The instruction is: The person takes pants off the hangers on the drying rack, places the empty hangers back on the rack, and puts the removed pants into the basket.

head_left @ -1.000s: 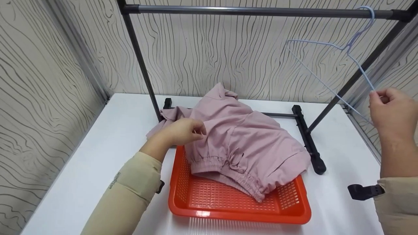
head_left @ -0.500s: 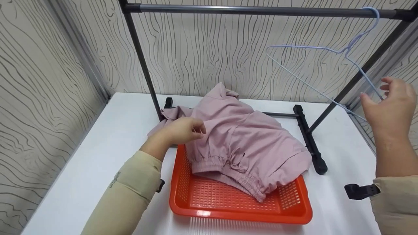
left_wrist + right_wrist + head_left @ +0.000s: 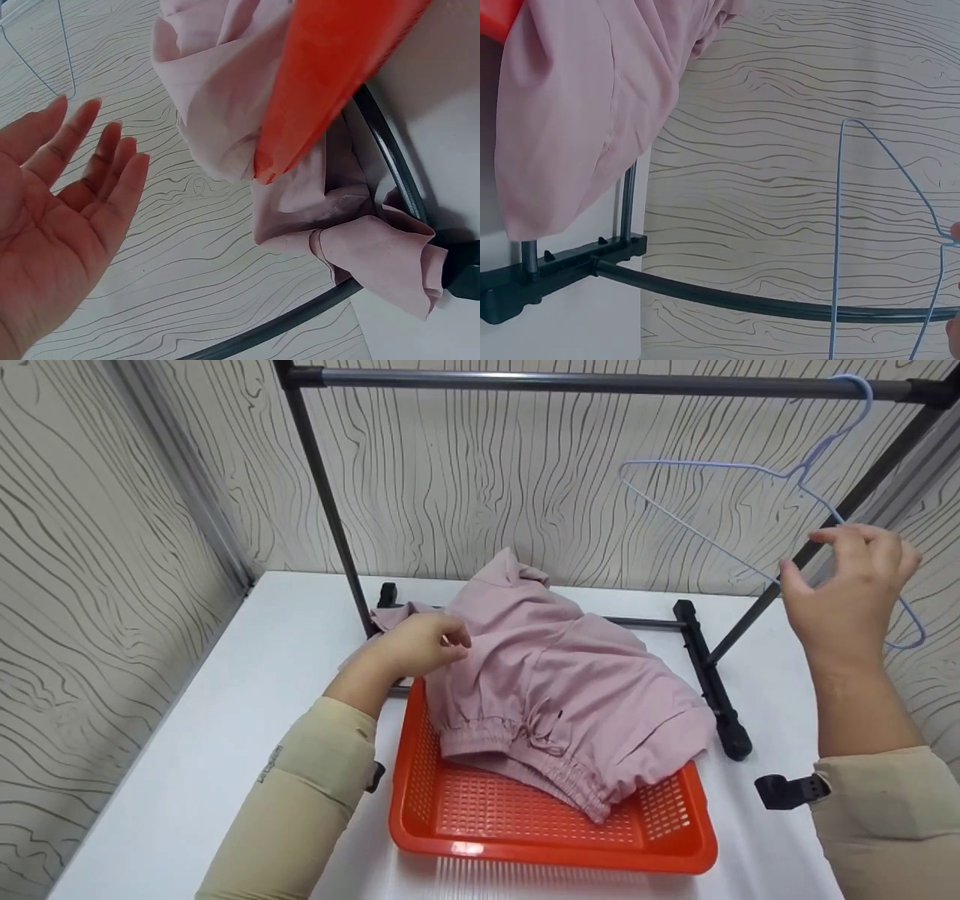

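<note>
The right grip (image 3: pixel 847 600) is raised in front of a thin blue hanger (image 3: pixel 813 453), thumb and fingers apart; whether a fingertip touches the wire cannot be told. The hanger's hook is above this grip, looped over the right end of the dark rail (image 3: pixel 570 382). One corner of the hanger reaches out to the left of the right grip, and the opposite corner shows just beyond its right side.

The left grip (image 3: pixel 420 646) is loose too, its fingers relaxed and lightly bent, the palm bare in the left wrist view. From the head it appears over the left side of the pink shorts (image 3: pixel 555 675), but the left wrist view shows a gap between the fingers and the cloth.

The shorts lie between the two grips, to the right of the left one and lower than the right one. They drape over the far part of a red basket (image 3: pixel 555 855), with the gathered waistband (image 3: pixel 472 739) and tied drawstring (image 3: pixel 541 727) toward the person. The basket sits below both grips on the white bench (image 3: pixel 255 645). A black rack foot (image 3: pixel 709 679) stands below and to the left of the right grip.
</note>
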Available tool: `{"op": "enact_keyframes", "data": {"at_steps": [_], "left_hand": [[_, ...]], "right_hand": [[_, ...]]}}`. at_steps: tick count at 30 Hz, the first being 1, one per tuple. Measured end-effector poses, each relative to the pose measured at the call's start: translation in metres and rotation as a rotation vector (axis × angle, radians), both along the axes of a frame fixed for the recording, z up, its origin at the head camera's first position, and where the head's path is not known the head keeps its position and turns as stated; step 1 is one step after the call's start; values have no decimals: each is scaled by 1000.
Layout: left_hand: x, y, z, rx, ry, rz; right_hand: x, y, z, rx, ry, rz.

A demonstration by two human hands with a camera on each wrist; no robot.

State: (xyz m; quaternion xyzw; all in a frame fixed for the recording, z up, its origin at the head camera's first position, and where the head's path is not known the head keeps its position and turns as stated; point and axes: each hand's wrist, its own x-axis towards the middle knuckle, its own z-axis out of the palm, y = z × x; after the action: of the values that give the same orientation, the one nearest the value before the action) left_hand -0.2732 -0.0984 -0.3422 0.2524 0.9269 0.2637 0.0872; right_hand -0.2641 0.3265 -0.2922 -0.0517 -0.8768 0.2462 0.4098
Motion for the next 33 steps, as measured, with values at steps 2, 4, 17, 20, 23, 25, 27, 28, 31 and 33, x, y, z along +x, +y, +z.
{"op": "enact_keyframes", "data": {"at_steps": [2, 4, 17, 20, 23, 25, 27, 28, 31, 33], "left_hand": [[-3, 1, 1, 19, -2, 22], [-6, 2, 1, 36, -8, 54], [-27, 12, -1, 130, -27, 230], [-32, 11, -5, 128, -54, 262], [-36, 9, -10, 125, -89, 297], [-38, 8, -13, 119, -107, 315], [-39, 7, -15, 117, -124, 332], [-40, 7, -17, 112, -131, 341], [-40, 7, -22, 98, -147, 365], [-40, 8, -26, 97, -164, 379]], "right_hand": [[-3, -5, -2, -5, -7, 32], [-6, -11, -5, -4, -10, 64], [-25, -38, -40, 87, -489, 228], [-28, -36, -46, 100, -667, 262], [-31, -33, -51, 89, -826, 294], [-32, -31, -55, 47, -939, 306], [-32, -29, -58, -14, -1059, 319], [-32, -28, -60, -38, -1113, 327], [-31, -25, -67, -73, -1252, 355], [-30, -25, -72, -63, -1326, 380]]}}
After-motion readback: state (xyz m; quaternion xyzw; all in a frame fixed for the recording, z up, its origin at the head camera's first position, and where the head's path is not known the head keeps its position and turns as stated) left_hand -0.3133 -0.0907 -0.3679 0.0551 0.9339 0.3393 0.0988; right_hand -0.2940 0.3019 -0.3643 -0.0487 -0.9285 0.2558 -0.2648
